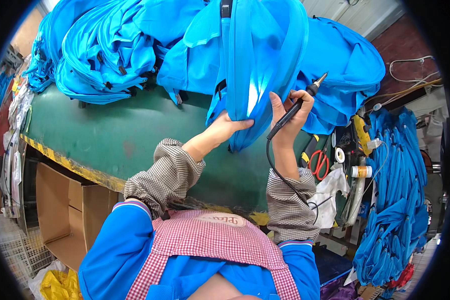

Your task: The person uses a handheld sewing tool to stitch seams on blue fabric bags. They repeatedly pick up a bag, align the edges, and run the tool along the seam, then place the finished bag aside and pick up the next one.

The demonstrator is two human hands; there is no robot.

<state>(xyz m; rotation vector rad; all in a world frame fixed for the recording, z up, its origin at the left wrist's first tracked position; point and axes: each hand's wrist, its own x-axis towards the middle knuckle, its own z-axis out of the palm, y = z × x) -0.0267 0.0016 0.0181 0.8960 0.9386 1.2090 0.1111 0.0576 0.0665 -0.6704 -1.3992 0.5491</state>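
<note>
My left hand [224, 127] grips the lower part of a bright blue fabric bag [245, 50] held upright over the green table, thumb across its zipped strip. A bright patch of light shows on the fabric above the thumb. My right hand [292, 111] holds a black pen-like tool with a metal tip [305, 100], angled up to the right, its cable running down along my forearm. The right thumb is raised beside the bag's right side; whether it touches the fabric I cannot tell.
Blue bags [100, 60] pile along the back of the green table [95, 135]. At right lie red-handled scissors [319, 165], tape [339, 155], a small jar [361, 171] and white cloth [330, 195]; more blue pieces [392, 195] hang beyond. A cardboard box [60, 210] stands below left.
</note>
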